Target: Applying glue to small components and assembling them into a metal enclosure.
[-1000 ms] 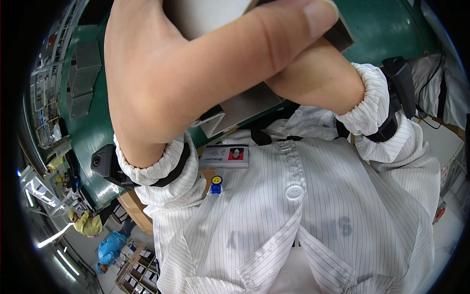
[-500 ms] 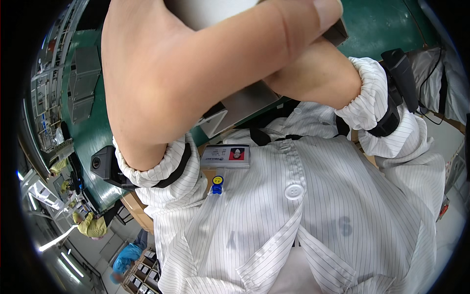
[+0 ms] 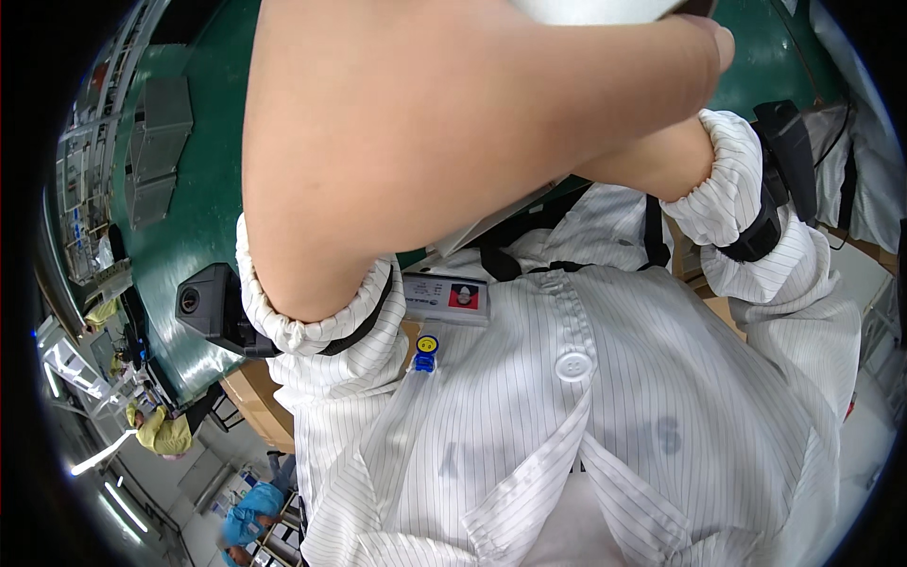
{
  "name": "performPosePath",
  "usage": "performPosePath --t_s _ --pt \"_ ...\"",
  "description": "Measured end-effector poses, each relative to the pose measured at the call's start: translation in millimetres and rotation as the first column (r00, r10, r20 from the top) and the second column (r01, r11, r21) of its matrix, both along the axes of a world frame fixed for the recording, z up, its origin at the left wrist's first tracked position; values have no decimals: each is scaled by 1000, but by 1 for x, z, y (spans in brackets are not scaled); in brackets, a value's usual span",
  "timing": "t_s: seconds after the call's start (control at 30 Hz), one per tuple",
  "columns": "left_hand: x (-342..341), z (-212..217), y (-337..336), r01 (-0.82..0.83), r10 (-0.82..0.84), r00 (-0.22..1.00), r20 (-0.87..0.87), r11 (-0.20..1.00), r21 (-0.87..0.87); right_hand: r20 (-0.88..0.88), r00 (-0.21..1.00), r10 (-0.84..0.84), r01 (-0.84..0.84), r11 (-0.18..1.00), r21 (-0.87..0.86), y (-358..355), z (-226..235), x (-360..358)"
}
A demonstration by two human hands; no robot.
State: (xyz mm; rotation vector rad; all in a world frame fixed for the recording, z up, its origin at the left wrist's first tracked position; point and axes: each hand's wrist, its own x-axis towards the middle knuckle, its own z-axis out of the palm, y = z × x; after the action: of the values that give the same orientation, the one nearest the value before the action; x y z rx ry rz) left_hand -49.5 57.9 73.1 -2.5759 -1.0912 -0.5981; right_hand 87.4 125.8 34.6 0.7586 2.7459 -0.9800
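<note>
My left hand (image 3: 453,123) fills the top middle of the head view, very close. Its thumb reaches right along a smooth pale grey-white object (image 3: 605,9), cut off by the upper edge. The other fingers lie out of view, and the hand appears closed round this object. Behind it, my right hand is hidden; only its wrist and forearm (image 3: 652,165) show, coming in from the right. A thin strip of a grey metal piece (image 3: 501,222) peeks out below my left hand, near my chest. A dark corner (image 3: 697,8) shows beside the thumb tip.
A green worktable (image 3: 213,189) stretches beneath. Grey metal panels (image 3: 159,142) stand on it at the left. Black devices (image 3: 213,307) are strapped to both forearms. A cardboard box (image 3: 260,406) sits lower left, with people in yellow (image 3: 162,433) and blue (image 3: 250,510) beyond.
My left hand has shifted right with the pale object and covers more of the grey metal piece near my chest. My right forearm has moved slightly right.
</note>
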Motion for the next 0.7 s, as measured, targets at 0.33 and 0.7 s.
performPosePath --t_s 0.33,0.7 --pt "-13 17 -12 -137 657 164 736 754 -643 -361 907 -215 -22 833 -553 24 23 61" --pt "-58 -37 -64 -109 508 -446 736 786 -609 -475 769 -426 179 858 -481 89 6 62"
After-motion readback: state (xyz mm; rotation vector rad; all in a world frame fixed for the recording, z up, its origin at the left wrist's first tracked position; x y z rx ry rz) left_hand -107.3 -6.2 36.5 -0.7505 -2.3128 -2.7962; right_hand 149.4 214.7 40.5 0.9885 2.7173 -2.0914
